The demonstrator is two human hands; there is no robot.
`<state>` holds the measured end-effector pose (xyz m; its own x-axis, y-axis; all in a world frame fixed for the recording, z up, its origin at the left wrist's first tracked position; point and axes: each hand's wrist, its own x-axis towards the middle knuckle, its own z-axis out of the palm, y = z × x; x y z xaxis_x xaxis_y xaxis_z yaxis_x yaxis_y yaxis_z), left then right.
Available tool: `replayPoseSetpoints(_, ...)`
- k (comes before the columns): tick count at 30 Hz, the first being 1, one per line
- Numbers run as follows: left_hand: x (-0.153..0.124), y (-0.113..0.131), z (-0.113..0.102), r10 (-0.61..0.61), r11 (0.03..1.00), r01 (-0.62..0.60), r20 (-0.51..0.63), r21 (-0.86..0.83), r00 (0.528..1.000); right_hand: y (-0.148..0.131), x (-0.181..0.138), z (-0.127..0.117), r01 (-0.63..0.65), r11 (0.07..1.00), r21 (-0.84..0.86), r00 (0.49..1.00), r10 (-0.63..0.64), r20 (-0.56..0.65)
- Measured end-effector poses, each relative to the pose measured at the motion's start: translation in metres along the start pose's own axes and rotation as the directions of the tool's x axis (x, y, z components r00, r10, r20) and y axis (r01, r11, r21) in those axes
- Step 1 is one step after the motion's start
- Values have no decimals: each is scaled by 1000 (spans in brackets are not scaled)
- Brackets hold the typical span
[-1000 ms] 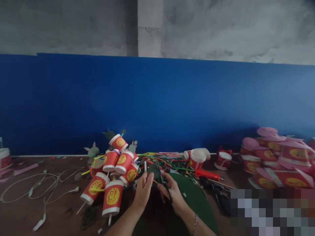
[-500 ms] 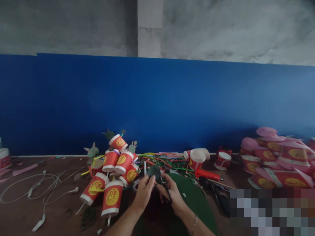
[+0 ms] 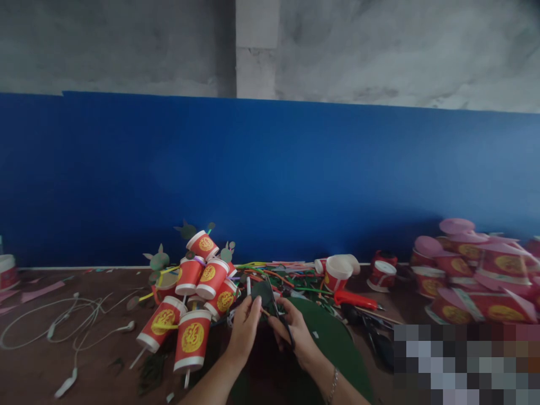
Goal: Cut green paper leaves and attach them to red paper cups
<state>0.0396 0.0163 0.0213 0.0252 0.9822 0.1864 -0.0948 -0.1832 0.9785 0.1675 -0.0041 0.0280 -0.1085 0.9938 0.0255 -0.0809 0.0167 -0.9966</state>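
Pinching a dark green piece [image 3: 261, 292] by its near edge, the fingers of the person's left hand [image 3: 243, 325] hold it up over the table [image 3: 105, 360], between the two hands. The fingers of the right hand [image 3: 298, 329] are wrapped round the scissors [image 3: 275, 302], whose blades point away along the piece's right side; how far they are parted cannot be told. The piece looks thin and is gripped at one end only, so it could bend or twist against the blades and leave a ragged edge. The left thumb is near the blades, and a careless turn might bring it into their path. Dipping the scissors could nick the rounded green sheet [image 3: 331, 329] below. Beside the left arm, red cups [image 3: 193, 339] lie in a loose heap that a nudge might set rolling.
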Motion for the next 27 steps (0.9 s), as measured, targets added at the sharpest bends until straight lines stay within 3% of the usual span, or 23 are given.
replayPoseSetpoints(13,0,-1,1,-13,1000,14,57,-1,998,7,4,-2,47,998,35,999,-47,16)
replayPoseSetpoints(23,-2,5,3,-43,994,39,-44,-98,998,5,3,-2,17,1000,2,1000,-17,14)
replayPoseSetpoints(27,-1,5,3,-39,995,36,-34,-92,999,6,3,-2,10,1000,18,1000,-10,19)
